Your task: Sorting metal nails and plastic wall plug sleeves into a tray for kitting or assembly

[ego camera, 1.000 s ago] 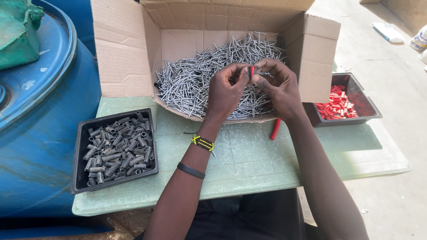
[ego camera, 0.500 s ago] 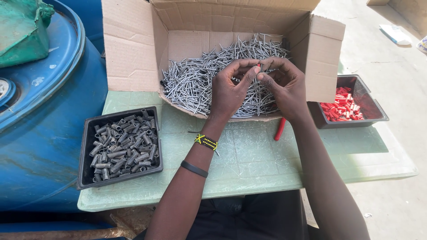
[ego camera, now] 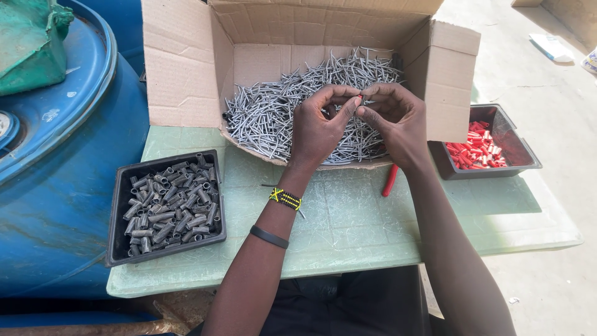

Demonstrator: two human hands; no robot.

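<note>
Both hands have drifted slightly toward the frame's centre since the earlier frame, still raised over the box. Fingertips of the left hand (ego camera: 318, 127) and right hand (ego camera: 398, 124) meet, pinched narrow on a small red piece (ego camera: 359, 97) just above centre of the frame. Beneath them lies a heap of grey nails (ego camera: 273, 118) inside an open cardboard box (ego camera: 180, 68). A red-handled tool (ego camera: 390, 180) lies on the pale green table (ego camera: 348, 224) below the right wrist. At right, a black tray (ego camera: 521, 152) holds red pieces; at lower left, another black tray (ego camera: 118, 211) holds grey metal sleeves. A blue drum (ego camera: 56, 205) fills the left edge.
</note>
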